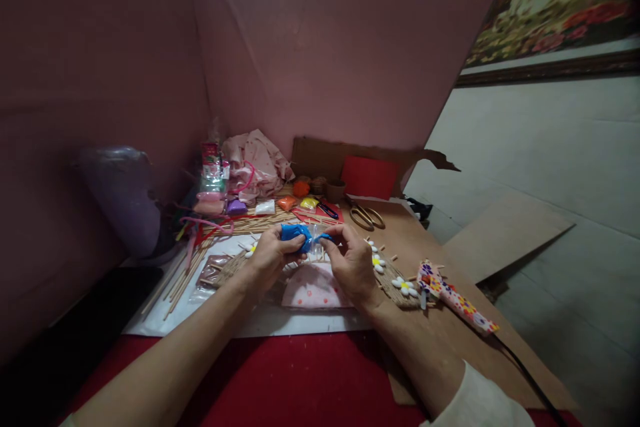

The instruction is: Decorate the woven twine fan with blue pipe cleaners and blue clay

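Note:
A small clear bag of blue modelling clay (294, 237) is gripped in my left hand (270, 257), thumb pressed on top. My right hand (353, 263) pinches a small bit of blue clay (325, 237) at the bag's right end; clear plastic stretches between the hands. Below them lies a half-round piece of pink dotted fabric (317, 288). Around it curves a twine-wrapped piece with short sticks poking out, partly hidden by my hands and forearms. White clay flowers (404, 285) with yellow centres sit on it.
A flower-patterned glue gun (457, 297) with a black cord lies at right on brown board (450, 347). Scissors (367, 216), a dark cutter (328, 211), coloured clay packets (236, 207) and thin sticks (187, 273) lie behind and left. Pink panels (320, 53) stand at the back.

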Demonstrator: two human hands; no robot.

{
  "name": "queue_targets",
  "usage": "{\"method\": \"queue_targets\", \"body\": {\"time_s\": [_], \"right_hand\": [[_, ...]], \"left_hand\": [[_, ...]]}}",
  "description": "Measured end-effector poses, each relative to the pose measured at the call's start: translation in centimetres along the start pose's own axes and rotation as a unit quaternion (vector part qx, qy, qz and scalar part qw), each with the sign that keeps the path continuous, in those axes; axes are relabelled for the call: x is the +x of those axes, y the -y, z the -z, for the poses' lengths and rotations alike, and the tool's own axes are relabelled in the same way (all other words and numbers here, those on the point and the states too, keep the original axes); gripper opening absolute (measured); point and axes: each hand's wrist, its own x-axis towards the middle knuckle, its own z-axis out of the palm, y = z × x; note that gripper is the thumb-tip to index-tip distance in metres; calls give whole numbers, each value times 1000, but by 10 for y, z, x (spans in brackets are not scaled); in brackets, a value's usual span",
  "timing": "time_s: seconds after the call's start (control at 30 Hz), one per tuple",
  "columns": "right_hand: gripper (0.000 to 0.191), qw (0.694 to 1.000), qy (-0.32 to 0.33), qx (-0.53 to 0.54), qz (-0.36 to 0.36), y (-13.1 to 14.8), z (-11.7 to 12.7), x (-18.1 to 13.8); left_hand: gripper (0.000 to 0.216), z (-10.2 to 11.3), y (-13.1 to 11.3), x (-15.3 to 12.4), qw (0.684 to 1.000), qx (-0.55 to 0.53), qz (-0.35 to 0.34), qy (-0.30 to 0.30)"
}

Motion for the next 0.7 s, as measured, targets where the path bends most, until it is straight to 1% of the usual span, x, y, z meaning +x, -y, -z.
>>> {"method": "queue_targets", "body": {"time_s": [0.1,0.13,0.23,0.3,0.37,0.43,0.53,0.7], "right_hand": [[8,1000,23,8,-9,-2,-2,0],[7,999,19,29,-24,-3,-2,1],[10,990,-22,116,-81,-4,-1,4],[13,984,-22,152,-93,-4,0,5],[14,984,6,157,-81,-4,0,5],[11,988,27,140,-65,-4,0,4],[7,993,32,106,-44,-3,0,2],[7,996,44,77,3,-3,2,0]], "left_hand": [[25,-1,1,-1,1000,-4,-2,15],[25,-1,1,-1,1000,-7,-2,16],[25,0,1,0,1000,-7,1,7],[24,1,1,1,1000,-4,1,8],[25,2,1,1,1000,-5,-4,5],[26,3,1,2,1000,-11,-12,-5],[26,4,1,2,1000,-3,-17,-21],[28,3,0,1,1000,10,-19,-15]]}}
